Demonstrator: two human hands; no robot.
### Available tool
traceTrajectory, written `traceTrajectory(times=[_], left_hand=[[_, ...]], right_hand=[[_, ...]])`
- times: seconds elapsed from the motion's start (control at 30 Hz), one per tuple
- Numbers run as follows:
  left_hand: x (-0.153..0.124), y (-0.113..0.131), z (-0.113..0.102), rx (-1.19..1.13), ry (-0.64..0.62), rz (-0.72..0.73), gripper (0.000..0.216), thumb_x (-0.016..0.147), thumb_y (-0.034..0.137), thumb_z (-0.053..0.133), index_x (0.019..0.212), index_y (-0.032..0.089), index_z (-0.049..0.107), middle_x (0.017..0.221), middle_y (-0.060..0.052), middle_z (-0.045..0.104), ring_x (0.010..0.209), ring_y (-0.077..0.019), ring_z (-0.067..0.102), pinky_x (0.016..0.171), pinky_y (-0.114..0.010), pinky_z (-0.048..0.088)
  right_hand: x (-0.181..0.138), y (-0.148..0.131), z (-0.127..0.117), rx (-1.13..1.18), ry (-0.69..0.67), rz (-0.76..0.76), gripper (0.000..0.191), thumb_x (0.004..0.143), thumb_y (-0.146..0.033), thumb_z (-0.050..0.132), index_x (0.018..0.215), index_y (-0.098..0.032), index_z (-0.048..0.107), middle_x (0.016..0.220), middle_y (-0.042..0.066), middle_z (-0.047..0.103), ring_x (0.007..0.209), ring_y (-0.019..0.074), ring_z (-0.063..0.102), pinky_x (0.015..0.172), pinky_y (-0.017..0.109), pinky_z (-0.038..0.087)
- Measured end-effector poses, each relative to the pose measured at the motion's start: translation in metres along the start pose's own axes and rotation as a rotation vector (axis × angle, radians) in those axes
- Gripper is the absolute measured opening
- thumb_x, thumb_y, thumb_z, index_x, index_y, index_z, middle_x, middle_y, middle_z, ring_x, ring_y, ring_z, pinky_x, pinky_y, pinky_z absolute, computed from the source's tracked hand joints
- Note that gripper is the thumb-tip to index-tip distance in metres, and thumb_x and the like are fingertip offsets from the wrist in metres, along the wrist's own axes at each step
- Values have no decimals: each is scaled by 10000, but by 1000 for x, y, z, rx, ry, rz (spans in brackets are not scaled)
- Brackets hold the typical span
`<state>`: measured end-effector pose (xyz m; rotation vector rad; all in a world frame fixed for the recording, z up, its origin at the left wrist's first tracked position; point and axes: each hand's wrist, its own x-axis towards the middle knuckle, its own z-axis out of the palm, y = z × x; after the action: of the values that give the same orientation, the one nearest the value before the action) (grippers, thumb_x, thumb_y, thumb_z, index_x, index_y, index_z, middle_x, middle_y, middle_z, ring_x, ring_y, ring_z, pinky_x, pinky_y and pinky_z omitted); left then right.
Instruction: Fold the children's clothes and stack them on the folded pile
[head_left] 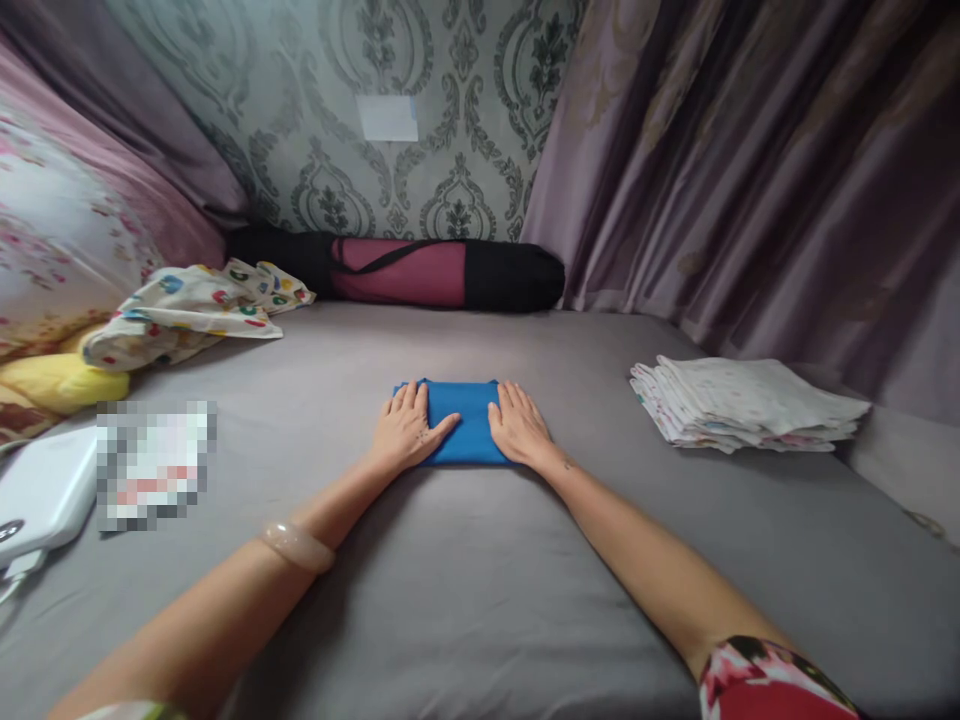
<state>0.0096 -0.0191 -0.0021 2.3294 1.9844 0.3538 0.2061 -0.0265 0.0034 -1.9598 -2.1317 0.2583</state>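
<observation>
A blue folded cloth (466,425) lies flat in the middle of the grey bed sheet (480,560). My left hand (409,425) rests palm down over its left edge, fingers pointing away and thumb spread inward. On the opposite edge my right hand (519,425) presses flat in the same manner, its thumb apart from the fingers. Neither hand grips the cloth. Parts of both side edges are hidden beneath my palms.
A stack of folded white cloths (750,405) sits to the right. Leftward lie a crumpled patterned cloth (202,305), a yellow plush item (64,380), a white power bank (49,490) and a blurred packet (156,465). A long black-and-pink bag (405,272) lies along the wall.
</observation>
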Motion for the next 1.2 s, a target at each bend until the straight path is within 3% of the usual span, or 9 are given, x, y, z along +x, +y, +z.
traceTrajectory(times=[0.23,0.4,0.7,0.87,1.0,1.2], left_hand=[[3,-9,3,-61,-25,26,810,898,649,268,1470,78,314,1539,-175,276,1435,-325,203,1145,-485,184],[1,-23,0,-133,-12,3,663,949,538,216,1453,132,360,1543,-119,292,1444,-301,182,1146,-505,171],[-6,-38,1,-185,-10,56,619,945,506,289,1450,155,363,1529,-108,324,1426,-289,246,1151,-502,166],[2,-46,0,-418,65,-20,508,947,404,304,1357,164,485,1451,-111,458,1381,-255,353,1150,-438,226],[5,-49,-5,-622,150,-89,470,939,344,310,1288,126,538,1375,-129,537,1308,-223,458,1125,-376,304],[9,-53,-10,-832,273,-251,453,939,346,297,1205,122,588,1252,-135,622,1199,-225,548,1054,-376,394]], right_hand=[[-2,3,-7,-60,-23,-24,626,971,-376,232,1483,-18,265,1558,148,233,1436,263,196,1167,395,140],[5,-9,-23,-82,-16,-165,619,981,-395,179,1473,-41,303,1559,140,232,1450,246,146,1176,444,27],[10,-5,-3,-79,-90,-204,617,978,-418,192,1479,-78,311,1560,94,248,1446,242,160,1175,438,89],[16,-34,-15,-61,-84,-186,627,982,-429,156,1476,-77,317,1564,120,228,1452,247,137,1171,459,56],[18,-63,0,-35,-65,-238,628,984,-438,147,1493,-95,278,1571,98,212,1455,223,123,1173,428,60],[16,-65,18,-57,-82,-221,616,978,-431,196,1485,-97,301,1563,90,243,1447,236,152,1171,441,71]])
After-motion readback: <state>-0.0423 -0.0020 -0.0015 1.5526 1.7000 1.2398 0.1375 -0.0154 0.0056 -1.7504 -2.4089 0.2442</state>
